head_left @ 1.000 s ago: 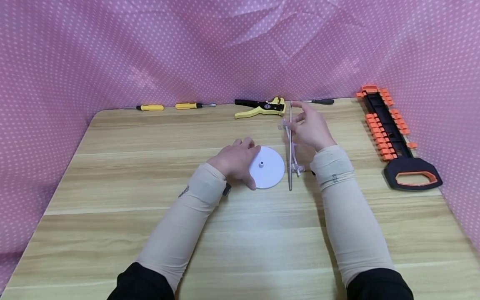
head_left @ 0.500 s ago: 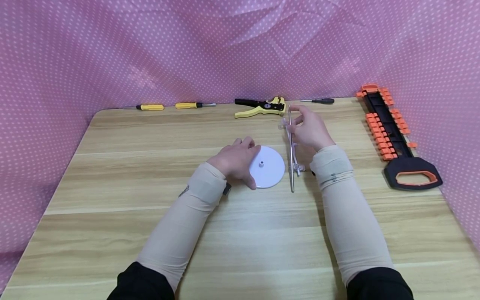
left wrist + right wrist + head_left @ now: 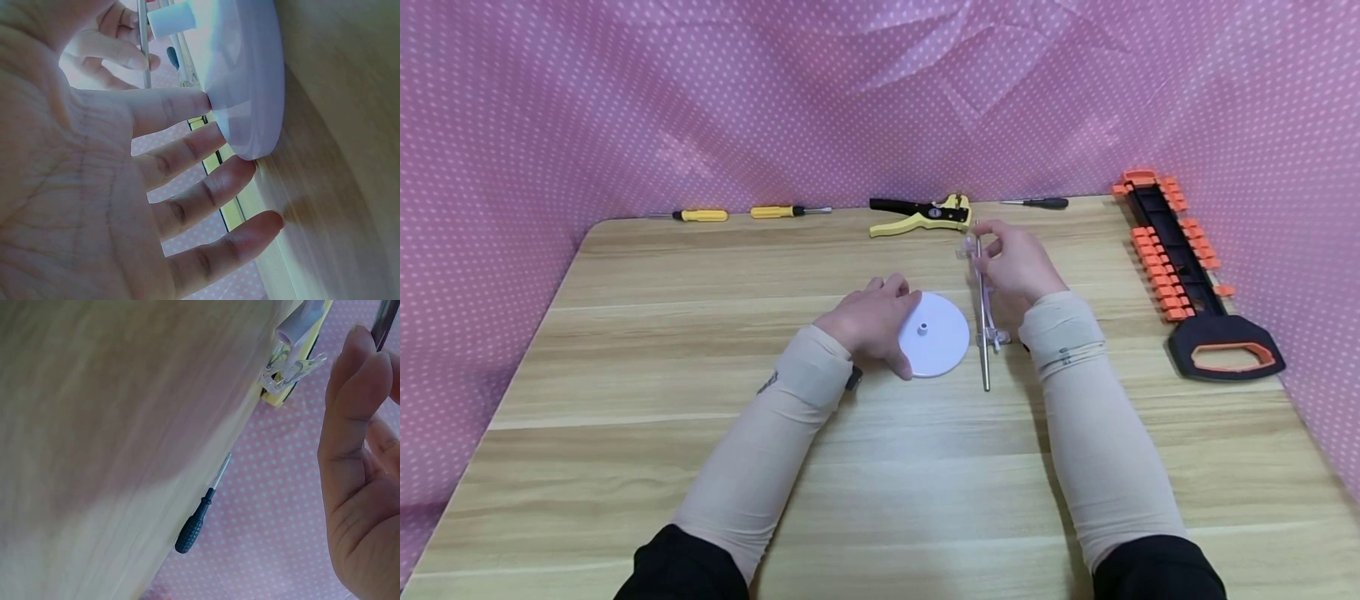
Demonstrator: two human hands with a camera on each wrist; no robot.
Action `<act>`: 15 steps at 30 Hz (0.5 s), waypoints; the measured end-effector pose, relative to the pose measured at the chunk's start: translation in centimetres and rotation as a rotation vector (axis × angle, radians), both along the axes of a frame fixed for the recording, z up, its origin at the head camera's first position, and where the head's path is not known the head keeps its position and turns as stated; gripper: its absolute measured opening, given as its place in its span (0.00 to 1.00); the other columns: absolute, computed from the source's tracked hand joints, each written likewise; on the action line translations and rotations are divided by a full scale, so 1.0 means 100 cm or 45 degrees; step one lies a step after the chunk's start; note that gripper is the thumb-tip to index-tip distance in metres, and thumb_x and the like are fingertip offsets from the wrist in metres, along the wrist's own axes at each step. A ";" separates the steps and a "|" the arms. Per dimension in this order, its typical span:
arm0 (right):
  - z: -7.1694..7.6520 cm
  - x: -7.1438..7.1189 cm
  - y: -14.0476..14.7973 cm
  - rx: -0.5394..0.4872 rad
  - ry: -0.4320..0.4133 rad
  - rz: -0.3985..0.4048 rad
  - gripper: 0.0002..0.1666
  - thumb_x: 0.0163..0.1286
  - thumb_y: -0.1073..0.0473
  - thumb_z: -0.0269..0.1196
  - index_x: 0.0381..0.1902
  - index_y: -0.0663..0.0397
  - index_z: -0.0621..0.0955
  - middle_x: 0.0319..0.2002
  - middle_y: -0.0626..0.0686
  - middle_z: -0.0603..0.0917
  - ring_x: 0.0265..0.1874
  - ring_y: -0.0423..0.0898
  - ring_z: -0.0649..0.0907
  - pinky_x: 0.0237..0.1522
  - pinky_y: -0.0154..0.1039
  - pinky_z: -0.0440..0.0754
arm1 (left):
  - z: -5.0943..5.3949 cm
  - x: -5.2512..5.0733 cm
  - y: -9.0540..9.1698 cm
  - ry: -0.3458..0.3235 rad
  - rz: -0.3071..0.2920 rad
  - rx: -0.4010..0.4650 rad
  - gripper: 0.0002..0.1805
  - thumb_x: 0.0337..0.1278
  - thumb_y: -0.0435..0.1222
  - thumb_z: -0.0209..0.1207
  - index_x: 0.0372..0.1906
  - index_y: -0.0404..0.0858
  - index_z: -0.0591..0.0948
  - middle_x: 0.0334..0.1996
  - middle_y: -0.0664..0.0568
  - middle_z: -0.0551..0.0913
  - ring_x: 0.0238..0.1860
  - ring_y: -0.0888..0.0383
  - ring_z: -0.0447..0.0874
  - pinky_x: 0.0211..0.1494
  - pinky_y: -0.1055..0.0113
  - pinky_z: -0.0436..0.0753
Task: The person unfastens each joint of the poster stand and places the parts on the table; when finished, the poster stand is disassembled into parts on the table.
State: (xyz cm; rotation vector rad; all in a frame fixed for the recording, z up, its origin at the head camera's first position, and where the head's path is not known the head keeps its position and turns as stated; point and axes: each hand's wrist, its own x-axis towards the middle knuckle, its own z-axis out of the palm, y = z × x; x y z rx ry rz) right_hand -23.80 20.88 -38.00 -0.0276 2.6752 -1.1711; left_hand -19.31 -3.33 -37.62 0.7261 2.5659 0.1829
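In the head view my left hand [image 3: 874,321] holds a white round disc [image 3: 943,337] by its left rim, thumb at the near edge and fingers at the far edge. A short hollow post [image 3: 922,329] rises from the disc's middle. The left wrist view shows fingertips against the rim of the disc [image 3: 265,81]; the thumb is out of sight there. To the right, my right hand [image 3: 1018,262] pinches a thin metal rod [image 3: 982,333] near its far end. Beneath and beside the rod lies a whitish tube [image 3: 988,308] with clear plastic clips [image 3: 997,337].
Yellow-and-black wire strippers [image 3: 925,214] lie at the table's back edge. Two yellow-handled screwdrivers [image 3: 702,215] lie to their left, a black-handled screwdriver [image 3: 1045,202] to their right. A black rack with orange clips [image 3: 1180,250] is at far right. Pink dotted cloth [image 3: 880,100] hangs behind.
My right hand has drawn slightly toward me with the rod, whose near end now sits lower and a little to the right. The left hand and disc have stayed in place.
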 end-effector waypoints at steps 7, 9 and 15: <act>-0.003 0.000 0.000 0.043 -0.008 0.047 0.33 0.75 0.67 0.60 0.77 0.51 0.72 0.50 0.62 0.86 0.38 0.53 0.87 0.41 0.43 0.86 | -0.002 -0.001 0.000 0.012 -0.013 -0.008 0.69 0.37 0.57 0.84 0.85 0.43 0.59 0.79 0.46 0.61 0.74 0.46 0.63 0.75 0.48 0.74; -0.003 0.001 0.000 0.051 -0.012 0.056 0.33 0.75 0.68 0.60 0.76 0.52 0.73 0.49 0.62 0.86 0.38 0.53 0.87 0.40 0.43 0.87 | -0.003 -0.001 0.000 0.020 -0.019 -0.010 0.69 0.37 0.57 0.84 0.85 0.43 0.59 0.79 0.46 0.61 0.74 0.46 0.63 0.75 0.48 0.74; -0.004 0.002 -0.002 0.068 -0.034 0.077 0.31 0.74 0.68 0.61 0.74 0.53 0.75 0.48 0.61 0.86 0.37 0.52 0.87 0.42 0.44 0.87 | -0.003 -0.002 -0.001 0.024 -0.024 -0.006 0.69 0.37 0.58 0.85 0.85 0.43 0.60 0.79 0.46 0.61 0.74 0.46 0.63 0.75 0.48 0.74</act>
